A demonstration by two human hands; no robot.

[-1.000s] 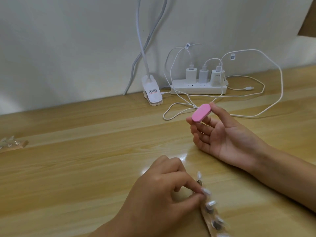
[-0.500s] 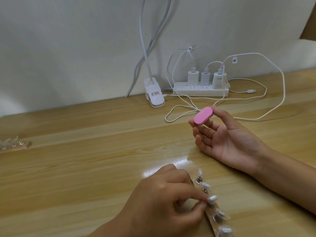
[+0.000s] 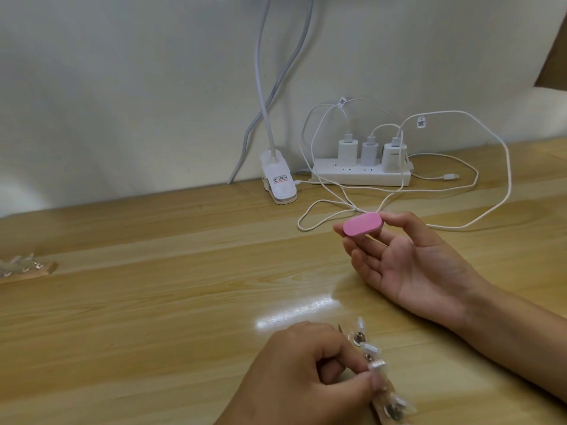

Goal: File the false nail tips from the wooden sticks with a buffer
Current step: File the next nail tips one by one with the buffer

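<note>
My right hand (image 3: 414,265) pinches the buffer (image 3: 363,223) with thumb and forefinger, just before the strip (image 3: 362,177). Far before the strip, my left hand (image 3: 300,378) pinches a tip (image 3: 376,365) on the stick (image 3: 380,414).

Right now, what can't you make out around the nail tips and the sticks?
- Head view: near wooden stick runs off the bottom edge, partly covered by the left hand.
- Its lowest nail tips are blurred.
- Far stick is cut off by the left edge.
</note>
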